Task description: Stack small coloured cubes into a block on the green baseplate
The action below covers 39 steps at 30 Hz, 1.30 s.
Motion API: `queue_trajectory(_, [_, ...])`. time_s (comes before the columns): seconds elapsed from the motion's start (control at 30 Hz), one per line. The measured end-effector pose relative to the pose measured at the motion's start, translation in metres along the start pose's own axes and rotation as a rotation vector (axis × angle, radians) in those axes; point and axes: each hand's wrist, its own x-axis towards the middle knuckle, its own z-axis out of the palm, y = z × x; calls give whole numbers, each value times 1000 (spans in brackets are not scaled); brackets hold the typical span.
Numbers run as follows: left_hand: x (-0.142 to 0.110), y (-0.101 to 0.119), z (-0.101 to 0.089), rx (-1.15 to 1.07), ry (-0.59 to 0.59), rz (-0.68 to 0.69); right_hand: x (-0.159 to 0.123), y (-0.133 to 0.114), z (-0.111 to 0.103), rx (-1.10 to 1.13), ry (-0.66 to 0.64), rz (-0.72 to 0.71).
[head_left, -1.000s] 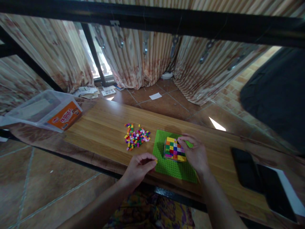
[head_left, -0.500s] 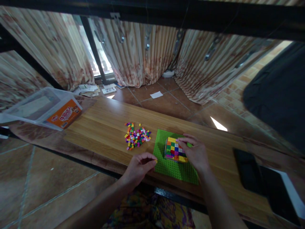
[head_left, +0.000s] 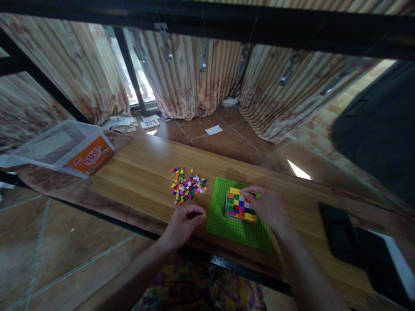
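Observation:
My left hand [head_left: 184, 225] is closed in a pinch on a small yellow building brick [head_left: 205, 215], held at the left edge of the green baseplate [head_left: 218, 226]. On that plate stands a block-shaped build of multicoloured bricks [head_left: 238, 207], its top a patchwork of yellow, green, red, white and purple. My right hand [head_left: 267, 207] reaches over the build from the right. Its thumb and forefinger are pinched at the far edge, on what looks like a small pink brick [head_left: 242, 191]. The right palm hides part of the build's right side.
Left of the baseplate lies a loose pile of small coloured bricks [head_left: 188, 186] on the wooden table [head_left: 139, 172]. A clear plastic box [head_left: 58, 162] with an orange label stands at the far left. A black phone-like slab [head_left: 339, 233] and a dark flat object [head_left: 385, 263] lie at the right.
My left hand has moved a little left, away from the baseplate, with the yellow brick in its pinch. My right hand stays at the build's far edge.

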Motion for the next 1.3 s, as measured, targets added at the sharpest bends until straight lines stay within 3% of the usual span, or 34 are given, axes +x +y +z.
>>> queue_trajectory(0.2, [-3,-5,-8,142,39,74,-4,5,1,6,-4,11])
queue_trajectory(0.3, [-5,-3,-20,335,86,193,-14,4,0,21,109,16])
queue_trajectory(0.4, [-6,0,-34,515,160,270,-29,-15,-2,33,271,-27])
queue_trajectory(0.47, [-6,-1,-42,618,210,299,-38,-37,2,70,269,-118])
queue_trajectory(0.6, [-3,-8,-52,771,261,353,-41,-83,36,32,64,-278])
queue_trajectory(0.73, [2,-13,-53,833,278,398,-25,-98,85,-135,-50,-164])
queue_trajectory(0.87, [6,-13,-53,826,284,423,-12,-94,111,-173,-41,-107])
queue_trajectory(1.1, [11,-10,-51,719,336,386,-9,-87,115,-174,-12,-146])
queue_trajectory(1.2, [-5,9,-43,523,301,385,-8,-84,118,-156,-15,-160])
queue_trajectory(1.3, [-46,39,-36,199,107,305,-8,-83,121,-163,-15,-145])
